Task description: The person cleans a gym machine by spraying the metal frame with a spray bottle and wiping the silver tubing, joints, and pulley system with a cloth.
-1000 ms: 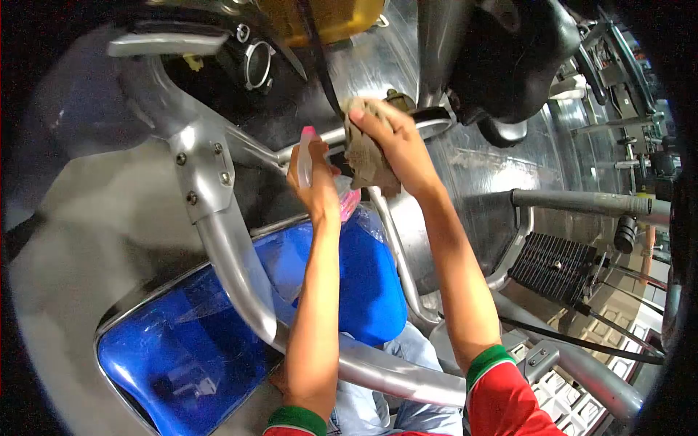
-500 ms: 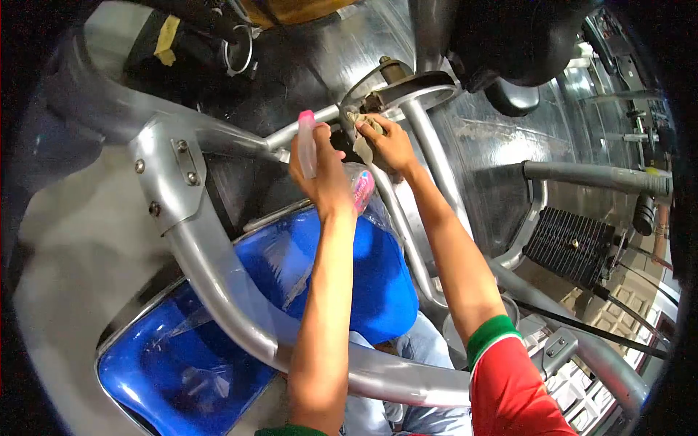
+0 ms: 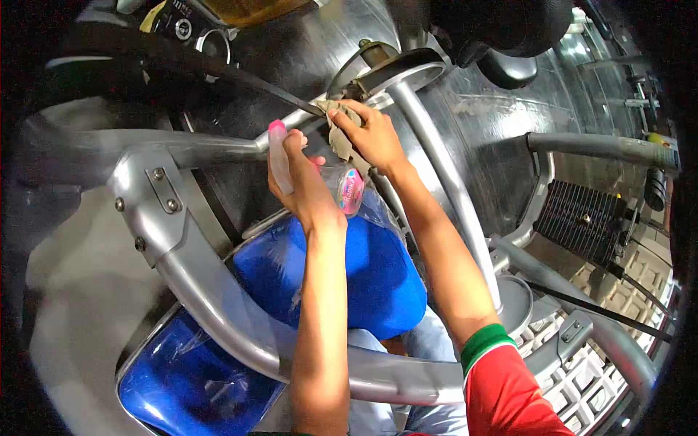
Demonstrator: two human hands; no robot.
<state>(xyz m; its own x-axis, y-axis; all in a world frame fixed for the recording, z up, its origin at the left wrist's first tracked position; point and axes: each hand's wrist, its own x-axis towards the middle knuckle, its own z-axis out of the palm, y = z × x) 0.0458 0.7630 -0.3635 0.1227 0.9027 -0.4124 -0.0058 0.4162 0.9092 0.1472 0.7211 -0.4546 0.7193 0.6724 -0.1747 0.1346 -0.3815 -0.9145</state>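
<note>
My left hand (image 3: 305,185) is closed around a spray bottle (image 3: 351,190) with a clear body, a pink label and a pink nozzle tip. The bottle is tilted, its head up and left of my fingers. Just to the right, my right hand (image 3: 372,139) pinches a crumpled grey-beige cloth (image 3: 339,139). The cloth meets the end of a dark strap (image 3: 265,86), below a round pulley housing (image 3: 407,69) on a silver frame. Whether the cloth wraps around the strap is hidden by my fingers.
A thick silver tube (image 3: 218,312) curves across in front of me, above a blue plastic-wrapped seat (image 3: 363,276). Another blue pad (image 3: 196,374) lies lower left. A ribbed black plate (image 3: 585,221) and more tubing stand at the right. Black padding (image 3: 502,25) hangs overhead.
Both hands have shifted slightly left in view, still holding the bottle and the cloth. A dark strap now stretches from the upper left to the cloth. The camera view has shifted a little.
</note>
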